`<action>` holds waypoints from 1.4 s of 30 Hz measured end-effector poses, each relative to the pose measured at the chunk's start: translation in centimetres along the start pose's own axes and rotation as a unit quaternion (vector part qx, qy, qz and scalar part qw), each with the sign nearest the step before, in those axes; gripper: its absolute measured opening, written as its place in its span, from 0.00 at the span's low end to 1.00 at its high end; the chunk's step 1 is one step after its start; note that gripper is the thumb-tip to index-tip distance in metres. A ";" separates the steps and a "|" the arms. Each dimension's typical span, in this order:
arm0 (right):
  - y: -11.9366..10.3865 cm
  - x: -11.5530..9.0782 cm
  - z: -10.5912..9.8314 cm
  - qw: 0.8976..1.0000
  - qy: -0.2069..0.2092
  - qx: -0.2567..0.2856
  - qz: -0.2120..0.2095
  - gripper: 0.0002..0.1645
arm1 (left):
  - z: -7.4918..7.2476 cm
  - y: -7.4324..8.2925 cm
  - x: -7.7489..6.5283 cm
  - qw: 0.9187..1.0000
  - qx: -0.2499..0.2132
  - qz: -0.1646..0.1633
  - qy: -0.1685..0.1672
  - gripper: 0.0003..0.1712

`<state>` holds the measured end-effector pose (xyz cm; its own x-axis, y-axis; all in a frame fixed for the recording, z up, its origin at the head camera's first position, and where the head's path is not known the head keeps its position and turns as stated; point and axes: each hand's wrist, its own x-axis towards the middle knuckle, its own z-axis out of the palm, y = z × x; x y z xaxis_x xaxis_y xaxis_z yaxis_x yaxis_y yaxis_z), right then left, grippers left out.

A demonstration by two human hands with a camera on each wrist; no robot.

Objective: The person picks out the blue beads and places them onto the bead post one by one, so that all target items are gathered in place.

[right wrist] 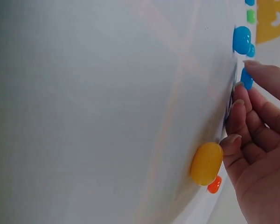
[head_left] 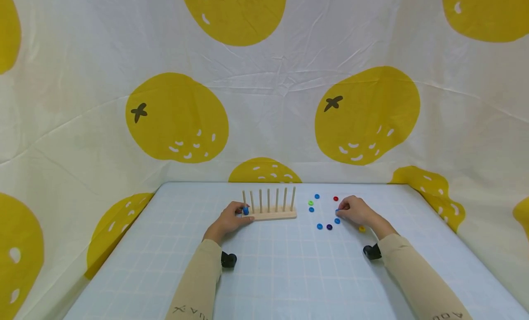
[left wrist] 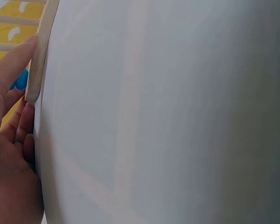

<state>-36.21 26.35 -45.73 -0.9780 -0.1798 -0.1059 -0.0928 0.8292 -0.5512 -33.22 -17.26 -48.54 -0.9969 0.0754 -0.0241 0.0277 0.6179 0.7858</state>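
Note:
A wooden peg rack (head_left: 276, 216) with several upright pegs stands on the table. My left hand (head_left: 229, 219) grips its left end, thumb along the front edge of the base and fingers behind it. Blue beads (head_left: 245, 210) sit low on the leftmost peg, partly hidden by that hand; the left wrist view shows their blue edge (left wrist: 22, 79) behind the thumb. At the right, my right hand (head_left: 356, 210) pinches a blue ring bead (right wrist: 247, 79) between thumb and fingertips, low over the tabletop. Another blue bead (head_left: 337, 221) lies just in front of these fingertips.
Between rack and right hand lie more blue beads (head_left: 319, 226), a green bead (head_left: 311, 203) and a dark purple bead (head_left: 329, 227). A red bead (head_left: 335, 199) lies behind the right hand, a yellow bead (head_left: 362, 229) below it. A patterned cloth (head_left: 272, 127) hangs behind the table.

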 end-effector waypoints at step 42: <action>-4.9 -1.3 0.5 0.986 0.087 0.056 -0.130 0.13 | -0.1 0.4 -0.2 1.000 -0.001 -0.004 0.000 0.27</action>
<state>-34.34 22.25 -43.35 -0.9423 -0.2763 0.1888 -0.3320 0.7014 -0.6307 -32.99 -17.12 -48.22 -0.9971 0.0705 -0.0298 0.0202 0.6174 0.7864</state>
